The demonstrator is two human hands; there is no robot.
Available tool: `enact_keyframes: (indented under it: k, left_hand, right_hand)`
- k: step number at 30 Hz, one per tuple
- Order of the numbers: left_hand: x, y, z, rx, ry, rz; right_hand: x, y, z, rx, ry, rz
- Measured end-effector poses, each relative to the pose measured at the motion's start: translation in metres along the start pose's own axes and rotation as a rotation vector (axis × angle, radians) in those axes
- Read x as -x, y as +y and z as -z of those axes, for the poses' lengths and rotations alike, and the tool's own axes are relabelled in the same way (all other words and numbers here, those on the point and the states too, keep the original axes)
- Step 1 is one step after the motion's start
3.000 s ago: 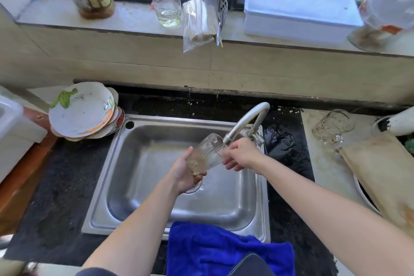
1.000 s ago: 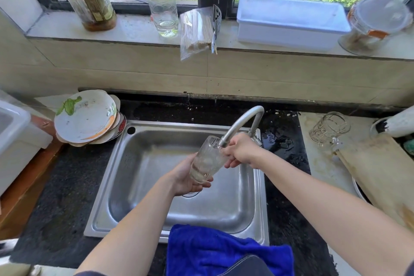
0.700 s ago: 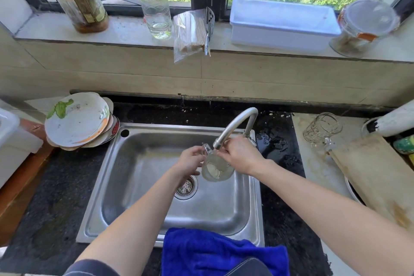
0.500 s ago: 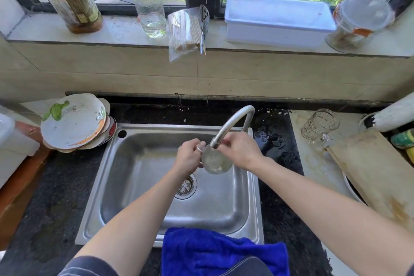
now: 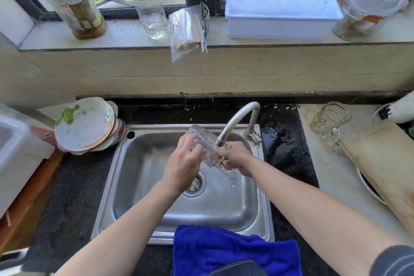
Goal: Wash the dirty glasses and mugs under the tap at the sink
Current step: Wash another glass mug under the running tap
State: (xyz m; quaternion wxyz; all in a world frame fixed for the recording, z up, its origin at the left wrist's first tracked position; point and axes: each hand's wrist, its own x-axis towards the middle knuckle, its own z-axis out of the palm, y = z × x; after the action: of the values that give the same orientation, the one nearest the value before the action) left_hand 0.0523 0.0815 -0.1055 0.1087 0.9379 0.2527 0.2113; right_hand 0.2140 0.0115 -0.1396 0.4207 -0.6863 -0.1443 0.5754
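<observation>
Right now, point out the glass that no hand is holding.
The handled mug right of the sink; the left hand and right hand grip the other glass.

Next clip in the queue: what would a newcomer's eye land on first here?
Both hands meet mid-frame over the sink: the left hand and right hand grip a tilted clear glass right at the tap spout. Next comes the bright blue cloth draped over the sink's near rim. A stack of dirty plates sits left of the sink, and a glass mug sits on the counter to its right.
</observation>
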Motion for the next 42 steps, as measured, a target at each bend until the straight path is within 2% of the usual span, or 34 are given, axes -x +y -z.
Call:
enact_keyframes:
  k: [4, 7, 9, 11, 13, 14, 17, 20, 22, 24, 26, 28, 31, 36, 39, 42]
  left_hand:
    - [0.01, -0.015, 0.004, -0.06, 0.009, -0.073]
    - [0.016, -0.029, 0.001, 0.008, -0.093, 0.003]
    - [0.019, -0.036, -0.005, 0.153, -0.216, 0.208]
    - [0.014, -0.038, -0.009, 0.484, -0.259, 0.625]
    - [0.0, -0.036, -0.014, 0.877, -0.233, 1.039]
    - [-0.009, -0.036, -0.018, 1.013, -0.245, 1.157]
    - [-0.032, -0.028, -0.034, 1.326, -0.311, 1.314]
    - [-0.042, -0.023, -0.053, 1.506, -0.271, 1.399]
    - [-0.043, -0.024, -0.063, 1.603, -0.213, 1.451]
    - [-0.043, -0.027, -0.07, 1.645, -0.231, 1.473]
    - [-0.046, -0.027, -0.072, 1.689, -0.32, 1.447]
    - [-0.052, -0.022, -0.073, 1.73, -0.361, 1.438]
    - [-0.058, -0.015, -0.076, 1.723, -0.398, 1.372]
    - [-0.053, -0.038, -0.079, 1.757, -0.233, 1.424]
    - [-0.053, -0.029, -0.08, 1.732, -0.329, 1.38]
    - [-0.055, -0.028, -0.08, 1.779, -0.296, 1.37]
  right_hand:
    - [-0.009, 0.001, -0.017, -0.061, 0.02, 0.02]
    - [-0.011, 0.001, -0.018, -0.02, 0.107, 0.105]
    - [-0.011, 0.002, -0.009, 0.207, 0.216, 0.239]
    - [-0.009, 0.002, 0.004, 0.454, 0.31, 0.379]
    - [-0.005, -0.001, 0.013, 0.572, 0.321, 0.486]
    - [-0.002, -0.003, 0.015, 0.604, 0.304, 0.526]
    - [0.006, -0.006, 0.015, 0.697, 0.249, 0.617]
    - [0.014, -0.011, 0.018, 0.635, 0.242, 0.624]
    - [0.023, -0.01, 0.027, 0.666, 0.323, 0.632]
    - [0.038, -0.002, 0.037, 0.82, 0.432, 0.803]
    - [0.049, 0.008, 0.039, 1.034, 0.348, 0.91]
    - [0.047, 0.008, 0.033, 1.199, 0.161, 0.771]
    - [0.033, 0.0, 0.016, 1.279, 0.015, 0.586]
    - [0.039, 0.009, 0.028, 1.281, -0.045, 0.782]
    - [0.029, -0.001, 0.014, 1.35, 0.023, 0.682]
    - [0.028, -0.002, 0.011, 1.333, 0.005, 0.686]
